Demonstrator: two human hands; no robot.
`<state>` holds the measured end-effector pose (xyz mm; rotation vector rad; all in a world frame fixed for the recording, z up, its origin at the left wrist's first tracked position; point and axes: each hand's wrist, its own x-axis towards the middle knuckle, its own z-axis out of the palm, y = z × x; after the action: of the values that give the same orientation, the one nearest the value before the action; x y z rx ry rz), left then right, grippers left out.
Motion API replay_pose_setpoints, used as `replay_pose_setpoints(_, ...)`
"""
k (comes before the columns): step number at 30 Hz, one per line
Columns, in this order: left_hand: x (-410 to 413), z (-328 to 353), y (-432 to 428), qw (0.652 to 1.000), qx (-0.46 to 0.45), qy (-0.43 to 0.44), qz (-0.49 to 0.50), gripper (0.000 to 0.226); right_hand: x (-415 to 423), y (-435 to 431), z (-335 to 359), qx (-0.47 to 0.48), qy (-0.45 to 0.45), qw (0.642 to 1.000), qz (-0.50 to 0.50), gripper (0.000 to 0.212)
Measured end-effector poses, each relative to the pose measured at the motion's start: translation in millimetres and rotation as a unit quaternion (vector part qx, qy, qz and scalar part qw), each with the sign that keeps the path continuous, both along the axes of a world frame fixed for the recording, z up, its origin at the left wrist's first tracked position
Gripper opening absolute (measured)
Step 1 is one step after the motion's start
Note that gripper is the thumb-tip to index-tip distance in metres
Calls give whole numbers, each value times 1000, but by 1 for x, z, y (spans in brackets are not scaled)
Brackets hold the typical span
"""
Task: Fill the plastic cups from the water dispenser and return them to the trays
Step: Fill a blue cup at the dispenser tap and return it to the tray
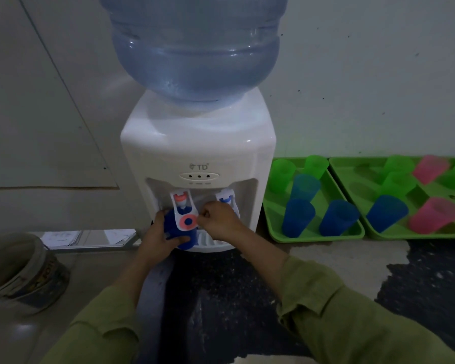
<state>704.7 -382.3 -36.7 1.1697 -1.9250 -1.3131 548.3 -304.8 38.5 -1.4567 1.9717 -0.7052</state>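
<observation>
A white water dispenser (199,153) with a big blue bottle (195,48) stands against the wall. My left hand (156,239) holds a blue plastic cup (180,236) under the red-marked left tap (185,212). My right hand (218,219) is curled beside that tap's lever, fingertips touching its right edge; the blue-marked tap (226,199) is just behind it. Two green trays, one nearer the dispenser (271,224) and one further right (352,190), lie on the floor to the right with several green, blue and pink cups standing in them.
A worn bucket (19,271) lies tilted at the lower left. A wall panel or door (37,114) is on the left. The floor in front is dark and speckled, with a pale patch at the right. A drip tray (208,240) sits beneath the taps.
</observation>
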Motion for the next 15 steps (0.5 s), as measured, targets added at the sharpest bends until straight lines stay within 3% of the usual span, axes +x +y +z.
replay_pose_setpoints(8,-1,-2,1,1000,-21,-7,5,69,-7,11,24,8,-60,998,-8,34)
replay_pose_setpoints(15,-2,-4,1,999,-23,-23,12,79,-9,13,39,-34,-133,989,-54,30)
